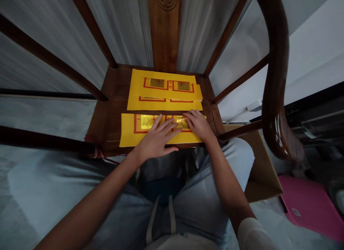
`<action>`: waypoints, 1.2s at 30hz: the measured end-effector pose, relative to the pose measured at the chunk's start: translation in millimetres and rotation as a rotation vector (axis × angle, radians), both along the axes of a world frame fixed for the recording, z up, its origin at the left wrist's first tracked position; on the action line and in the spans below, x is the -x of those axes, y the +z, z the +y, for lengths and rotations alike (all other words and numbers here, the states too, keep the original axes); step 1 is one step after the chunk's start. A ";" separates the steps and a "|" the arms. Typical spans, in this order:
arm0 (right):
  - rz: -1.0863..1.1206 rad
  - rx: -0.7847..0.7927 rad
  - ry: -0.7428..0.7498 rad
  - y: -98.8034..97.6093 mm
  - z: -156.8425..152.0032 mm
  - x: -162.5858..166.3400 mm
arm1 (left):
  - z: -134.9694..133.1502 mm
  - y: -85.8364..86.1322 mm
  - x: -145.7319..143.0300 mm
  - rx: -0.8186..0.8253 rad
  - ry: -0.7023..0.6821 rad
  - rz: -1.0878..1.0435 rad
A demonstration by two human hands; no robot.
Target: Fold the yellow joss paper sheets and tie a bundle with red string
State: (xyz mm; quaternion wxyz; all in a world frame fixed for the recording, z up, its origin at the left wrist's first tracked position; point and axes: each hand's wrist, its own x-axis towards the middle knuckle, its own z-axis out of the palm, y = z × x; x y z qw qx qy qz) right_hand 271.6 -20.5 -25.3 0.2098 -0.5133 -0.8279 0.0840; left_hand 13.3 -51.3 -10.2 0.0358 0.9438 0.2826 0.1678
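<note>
A yellow sheet of joss paper [127, 131] with red printing and two gold foil panels lies along the chair seat's front edge. Across its middle, my left hand [157, 139] is spread with fingers outstretched, covering part of the printing. My right hand [200, 124] rests palm down at the sheet's right end, fingers bent near its far edge and the right gold panel; its thumb is hidden. Just beyond, more yellow joss paper [136, 80] lies in overlapping layers, the upper one with a red frame and gold panels in view.
The dark wooden chair seat [103, 117] carries the papers, with spindles and a curved armrest [276, 81] around it. An open cardboard box [262, 164] stands at the right, beside a pink plastic object [311, 203] on the floor. My knees flank the seat's front.
</note>
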 end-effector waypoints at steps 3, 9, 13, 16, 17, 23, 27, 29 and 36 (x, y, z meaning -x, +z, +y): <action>-0.005 -0.006 -0.004 -0.6 0.2 2.1 | 0.4 -11.1 -4.3 0.013 -0.031 0.013; -0.009 -0.023 0.007 -1.4 5.1 9.7 | 8.3 -19.1 -3.3 0.022 -0.038 -0.048; 0.017 -0.028 0.005 0.3 8.5 12.4 | 7.7 -19.7 -4.4 -0.011 -0.038 -0.053; 0.033 -0.033 -0.002 1.1 9.7 13.1 | 7.2 -20.1 -4.8 -0.044 -0.037 -0.043; 0.033 -0.032 -0.002 1.4 9.8 13.3 | 7.3 -20.2 -4.8 -0.049 -0.038 -0.044; 0.050 -0.010 0.003 4.7 9.4 14.5 | 8.6 -21.0 -4.6 -0.056 -0.051 -0.044; 0.100 0.035 0.002 7.1 14.2 15.2 | 9.4 -20.9 -4.2 -0.016 -0.046 -0.076; 0.087 0.048 0.000 7.6 17.2 15.7 | 10.3 -20.5 -4.2 -0.007 -0.044 -0.091; -0.036 0.012 0.007 7.9 16.8 14.6 | 16.7 -19.2 -5.4 -0.016 -0.088 -0.135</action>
